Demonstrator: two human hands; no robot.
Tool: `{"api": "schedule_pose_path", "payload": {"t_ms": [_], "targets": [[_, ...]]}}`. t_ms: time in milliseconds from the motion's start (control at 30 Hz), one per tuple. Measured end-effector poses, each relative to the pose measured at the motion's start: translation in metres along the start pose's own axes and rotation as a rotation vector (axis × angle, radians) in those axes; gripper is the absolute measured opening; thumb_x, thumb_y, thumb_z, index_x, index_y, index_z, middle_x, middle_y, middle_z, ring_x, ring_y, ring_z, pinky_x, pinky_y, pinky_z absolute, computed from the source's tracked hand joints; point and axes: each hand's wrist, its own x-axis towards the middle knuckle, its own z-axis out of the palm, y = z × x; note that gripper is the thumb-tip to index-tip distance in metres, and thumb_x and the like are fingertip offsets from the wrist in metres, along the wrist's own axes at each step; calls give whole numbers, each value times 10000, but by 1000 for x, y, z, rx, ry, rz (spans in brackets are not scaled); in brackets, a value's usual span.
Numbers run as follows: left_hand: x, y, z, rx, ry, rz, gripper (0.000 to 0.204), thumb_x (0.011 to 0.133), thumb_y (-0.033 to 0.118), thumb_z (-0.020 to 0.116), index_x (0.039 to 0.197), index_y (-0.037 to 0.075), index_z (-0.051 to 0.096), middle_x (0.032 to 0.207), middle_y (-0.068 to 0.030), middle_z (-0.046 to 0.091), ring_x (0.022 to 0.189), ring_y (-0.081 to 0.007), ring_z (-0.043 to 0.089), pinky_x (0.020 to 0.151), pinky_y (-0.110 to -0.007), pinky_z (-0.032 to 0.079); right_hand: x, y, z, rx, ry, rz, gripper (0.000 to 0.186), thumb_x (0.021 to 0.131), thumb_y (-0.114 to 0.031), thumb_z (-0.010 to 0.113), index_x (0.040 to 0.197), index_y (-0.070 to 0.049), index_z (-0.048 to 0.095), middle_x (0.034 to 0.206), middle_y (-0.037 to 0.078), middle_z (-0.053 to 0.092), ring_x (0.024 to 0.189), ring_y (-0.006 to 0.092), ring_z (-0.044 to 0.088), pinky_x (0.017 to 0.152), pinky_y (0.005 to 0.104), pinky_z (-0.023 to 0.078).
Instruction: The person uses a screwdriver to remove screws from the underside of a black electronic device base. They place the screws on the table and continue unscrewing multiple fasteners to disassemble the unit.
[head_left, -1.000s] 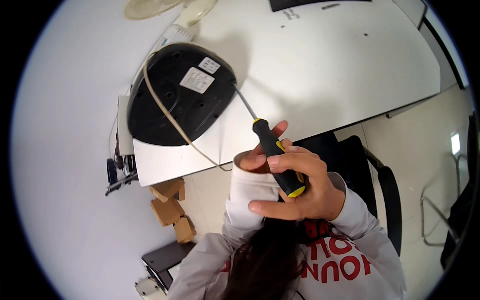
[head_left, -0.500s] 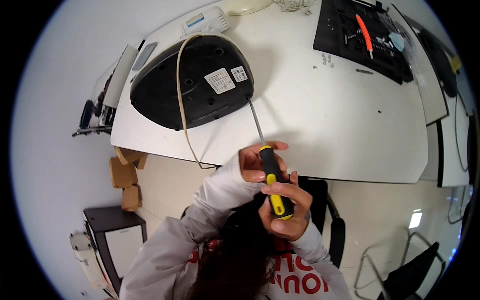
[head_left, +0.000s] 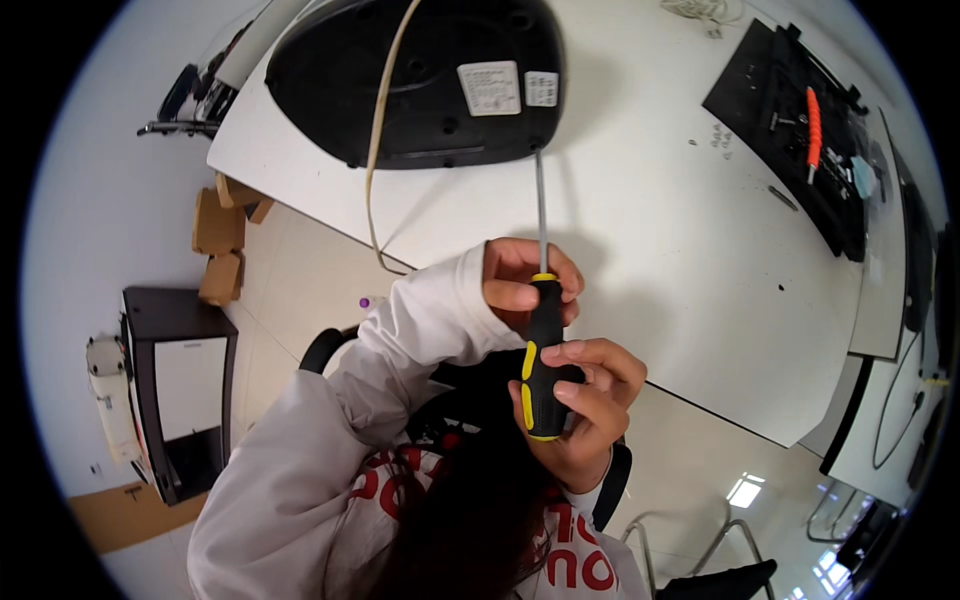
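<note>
While held, screwdriver [head_left: 546, 318] meets housing [head_left: 430, 110] edge; tray [head_left: 765, 115] apart

Illumination: bright indoor light; wide fisheye view.
The white tabletop [head_left: 660, 230] reads pale; soft shadows fall to the right of the black base [head_left: 330, 90] and the screwdriver [head_left: 545, 325]. Glare patches mark the glossy floor [head_left: 690, 450] at lower right. Straight edges bow toward the blackened rim. Fine print on the labels [head_left: 489, 88] is unresolved; the dark hair [head_left: 450, 510] shows little detail.
</note>
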Motion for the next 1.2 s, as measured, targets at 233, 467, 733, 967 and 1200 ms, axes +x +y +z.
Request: {"api": "schedule_pose_path", "payload": {"t_ms": [233,467,733,967,1200], "targets": [[2,16,8,-137,15,-111,593,717,-35,673,1246,5,409,963,-90,591,925,-249,624,788,-333,537,5,-3,2,-283,113,-2,425,594,3,804,905,-145,554,1070,86,480,926,277,560,755,362,504],[3,11,0,-146,-120,-126,505,746,150,697,1173,9,467,1095,-143,535,1083,-304,530,901,-378,450,-18,5,12,-385,230,-54,356,638,0,752,908,-138,564,946,69,641,924,288,605,765,351,523],[5,26,4,135,-216,-287,441,749,158,733,1124,29,539,919,-52,586,927,-171,581,913,-312,446,-26,4,36,-531,488,-12,580,691,-365,770,1101,-172,408,1081,150,418,879,229,539,746,305,462],[12,24,0,-28,-237,-246,560,727,179,754,1181,0,480,998,-127,612,1023,-230,570,952,-354,423,-35,-16,35,-629,613,247,540,812,-466,624,1081,-31,453,845,171,534,619,193,561,576,269,451],[6,4,-5,-40,-329,-209,572,730,135,742,1205,-19,463,1002,-135,615,1033,-233,570,907,-322,462,-34,-19,29,-1004,201,38,342,773,-220,690,1075,-243,533,1054,178,424,842,267,511,664,321,443]]}}
